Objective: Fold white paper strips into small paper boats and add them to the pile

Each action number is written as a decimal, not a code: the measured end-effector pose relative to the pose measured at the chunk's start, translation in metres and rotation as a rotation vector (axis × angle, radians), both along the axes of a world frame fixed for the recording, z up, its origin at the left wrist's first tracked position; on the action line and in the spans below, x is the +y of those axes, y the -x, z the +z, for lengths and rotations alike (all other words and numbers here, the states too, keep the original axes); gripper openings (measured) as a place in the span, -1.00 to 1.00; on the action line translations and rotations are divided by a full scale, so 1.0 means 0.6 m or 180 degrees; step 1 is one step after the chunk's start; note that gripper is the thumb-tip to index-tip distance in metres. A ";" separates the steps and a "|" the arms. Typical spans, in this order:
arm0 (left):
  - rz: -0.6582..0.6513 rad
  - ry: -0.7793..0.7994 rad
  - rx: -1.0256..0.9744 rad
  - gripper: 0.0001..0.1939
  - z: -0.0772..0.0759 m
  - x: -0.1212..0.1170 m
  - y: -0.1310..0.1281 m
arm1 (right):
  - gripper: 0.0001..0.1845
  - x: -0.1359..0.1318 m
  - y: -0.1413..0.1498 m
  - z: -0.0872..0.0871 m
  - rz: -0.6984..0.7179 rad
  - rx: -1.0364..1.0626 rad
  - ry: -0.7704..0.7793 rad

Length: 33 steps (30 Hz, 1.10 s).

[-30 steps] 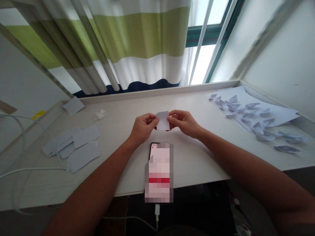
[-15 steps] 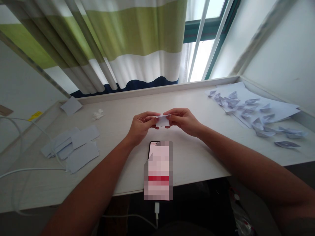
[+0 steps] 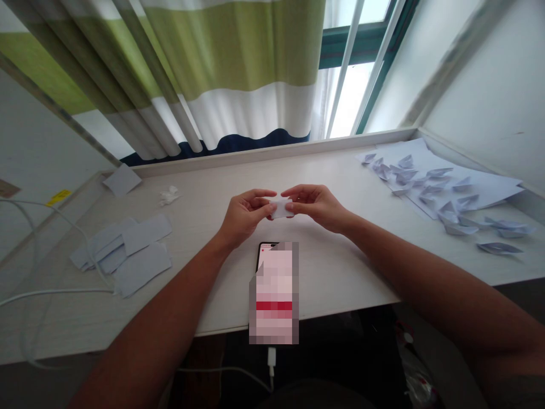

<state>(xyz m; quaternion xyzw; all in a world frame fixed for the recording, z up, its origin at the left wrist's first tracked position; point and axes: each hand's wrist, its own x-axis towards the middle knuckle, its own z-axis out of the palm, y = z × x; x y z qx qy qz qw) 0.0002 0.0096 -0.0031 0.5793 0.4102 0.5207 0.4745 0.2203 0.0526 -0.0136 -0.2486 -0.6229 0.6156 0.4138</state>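
Observation:
A small folded piece of white paper [image 3: 280,208] is held up between my two hands, over the middle of the desk. My left hand [image 3: 246,213] pinches its left edge, thumb in front and index finger raised off the top. At the right edge, my right hand [image 3: 317,207] grips it the same way, its thumb pressed on the near face. The fingers behind the paper are partly hidden. Just nearer to me lies a phone [image 3: 264,246], its screen mostly blurred out.
Several folded paper boats [image 3: 438,187] lie at the right, some on large white sheets [image 3: 481,170]. Loose paper pieces [image 3: 145,270] are piled at the left, near a crumpled paper [image 3: 169,195] and white cables [image 3: 63,293]. A curtain [image 3: 238,51] hangs behind the desk [image 3: 204,187].
Both index fingers have lifted from the paper's top edge, and the thumbs have come onto its near face. The view has shifted slightly.

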 end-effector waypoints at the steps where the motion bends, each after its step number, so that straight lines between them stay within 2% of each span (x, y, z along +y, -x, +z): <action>1: 0.0003 -0.0018 0.0023 -0.68 0.000 0.000 0.001 | -0.62 0.001 0.000 0.000 -0.0011 -0.0013 0.0008; 9: 0.0051 -0.0007 0.0283 -0.68 -0.002 0.001 0.001 | -0.54 0.001 -0.004 0.003 -0.0136 -0.0572 0.0020; 14: -0.0093 0.0261 0.0170 -0.62 -0.001 0.001 -0.005 | -0.49 -0.002 -0.001 0.004 -0.0115 -0.0456 -0.0195; 18: -0.0077 0.0220 0.0181 -0.61 -0.002 0.001 -0.008 | -0.48 -0.002 -0.001 0.003 -0.0083 -0.0600 -0.0220; 26: -0.0238 0.0281 0.0261 -0.62 0.003 0.000 -0.002 | -0.42 -0.009 0.000 0.007 -0.0187 -0.0980 -0.0807; 33: -0.0234 0.0300 0.0166 -0.64 0.007 0.001 0.001 | -0.43 -0.008 0.005 0.006 -0.0060 -0.0747 -0.0549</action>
